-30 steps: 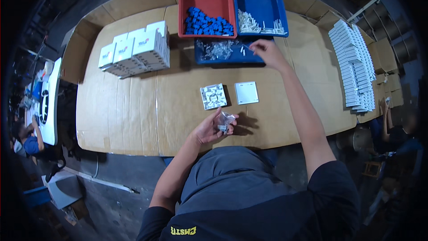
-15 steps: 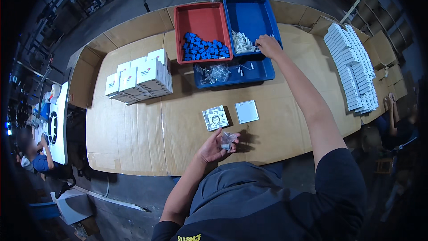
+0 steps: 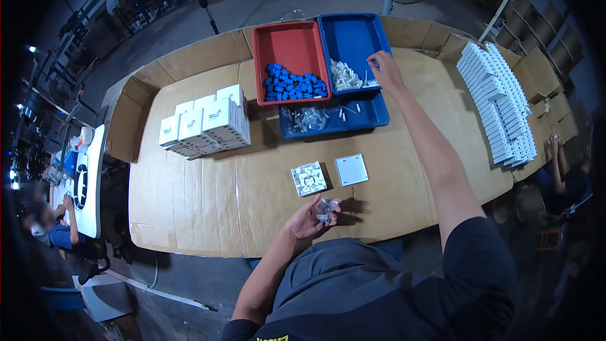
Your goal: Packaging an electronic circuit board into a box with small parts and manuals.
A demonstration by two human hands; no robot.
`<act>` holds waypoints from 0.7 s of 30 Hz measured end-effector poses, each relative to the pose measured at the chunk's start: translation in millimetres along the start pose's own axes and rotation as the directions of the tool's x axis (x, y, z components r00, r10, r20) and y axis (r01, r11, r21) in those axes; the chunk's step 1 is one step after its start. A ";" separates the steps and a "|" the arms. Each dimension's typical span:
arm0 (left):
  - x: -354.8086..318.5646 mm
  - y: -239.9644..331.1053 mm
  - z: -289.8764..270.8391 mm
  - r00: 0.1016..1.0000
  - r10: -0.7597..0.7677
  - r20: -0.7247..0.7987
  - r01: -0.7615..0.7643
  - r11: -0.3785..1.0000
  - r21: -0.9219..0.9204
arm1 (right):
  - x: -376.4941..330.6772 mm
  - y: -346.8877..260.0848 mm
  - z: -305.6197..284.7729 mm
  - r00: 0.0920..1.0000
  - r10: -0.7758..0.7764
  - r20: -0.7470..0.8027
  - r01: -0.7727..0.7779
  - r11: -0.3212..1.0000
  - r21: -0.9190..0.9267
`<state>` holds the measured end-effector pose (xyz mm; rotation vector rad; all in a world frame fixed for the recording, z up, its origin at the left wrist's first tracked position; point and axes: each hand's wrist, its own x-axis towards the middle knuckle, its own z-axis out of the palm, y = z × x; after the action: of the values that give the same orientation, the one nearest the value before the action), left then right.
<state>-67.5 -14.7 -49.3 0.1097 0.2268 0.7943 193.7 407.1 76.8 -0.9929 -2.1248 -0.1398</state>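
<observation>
My left hand [image 3: 305, 220] is closed around a small clear plastic bag [image 3: 326, 209] with small pale parts inside, just above the near edge of the table. Over the right side of the upper blue bin [image 3: 353, 35], the fingers of my right hand [image 3: 387, 71] are pinched together; whatever is between them is too small to make out. Beside those fingers lies a heap of small white plastic pieces [image 3: 344, 77] in that bin. Ahead of my left hand are a square white box with inner fittings [image 3: 308, 179] and a flat white square cover [image 3: 351, 170].
A red bin [image 3: 287, 44] holds blue clips [image 3: 293, 84]. A lower blue tray [image 3: 372, 110] contains clear bags [image 3: 308, 119]. Stacked white boxes [image 3: 208, 120] stand left, rows of white units [image 3: 497, 104] right. Cardboard walls [image 3: 183, 57] border the table. Other people sit at both sides.
My right hand has lifted slightly away from the white pieces, toward the bin's right side. My left hand still holds the bag. The whole view has shifted, showing more of the far floor.
</observation>
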 end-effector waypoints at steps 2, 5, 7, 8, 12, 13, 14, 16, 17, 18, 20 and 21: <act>-3.7 -1.5 4.0 1.000 0.012 -0.012 -0.011 0.999 0.043 | 6.4 -20.6 -22.9 0.942 0.326 -0.074 -0.256 0.847 0.466; -4.8 -1.6 2.2 0.999 0.021 -0.029 -0.019 0.997 0.079 | 10.4 -85.8 -83.5 0.760 0.648 0.036 -0.278 0.274 0.921; -11.4 -4.8 6.7 0.997 0.032 -0.075 -0.029 0.999 0.038 | -0.4 -114.0 -108.8 0.796 0.601 0.076 -0.103 0.010 0.995; -12.8 -4.1 11.6 0.999 0.018 -0.026 -0.017 0.998 0.060 | -5.9 -126.8 -120.8 0.807 0.587 0.068 -0.085 0.001 0.996; 5.8 0.8 102.3 0.952 0.302 -0.057 -0.013 0.227 0.974 | -47.1 -175.8 -155.8 0.832 0.551 0.058 -0.172 0.157 0.972; 8.2 4.2 117.2 0.953 0.296 0.067 -0.179 0.368 0.912 | -61.4 -187.1 -162.2 0.823 0.562 0.084 -0.192 0.135 0.972; 7.2 16.1 138.4 0.971 0.225 0.079 -0.179 0.466 0.866 | -75.4 -194.6 -166.0 0.839 0.533 0.113 -0.271 0.227 0.935; 11.5 26.3 153.8 0.962 0.256 0.092 -0.239 0.635 0.735 | -89.6 -220.9 -173.2 0.854 0.479 0.204 -0.385 0.316 0.867; 15.5 30.4 159.0 0.957 0.277 0.081 -0.262 0.717 0.646 | -98.4 -227.6 -172.7 0.852 0.479 0.212 -0.389 0.308 0.868; 16.6 33.4 158.6 0.957 0.279 0.075 -0.260 0.718 0.646 | -106.6 -233.0 -172.0 0.852 0.449 0.269 -0.435 0.322 0.841; 17.4 36.7 156.8 0.960 0.280 0.001 -0.237 0.814 0.531 | -116.8 -239.3 -170.6 0.847 0.421 0.325 -0.478 0.335 0.812; 18.1 38.0 157.8 0.960 0.278 -0.002 -0.235 0.814 0.531 | -119.7 -241.5 -170.1 0.855 0.393 0.339 -0.481 0.354 0.802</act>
<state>-43.3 22.8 107.8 0.6441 0.5142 0.9920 176.2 100.9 163.6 -0.8515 -1.5212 1.1983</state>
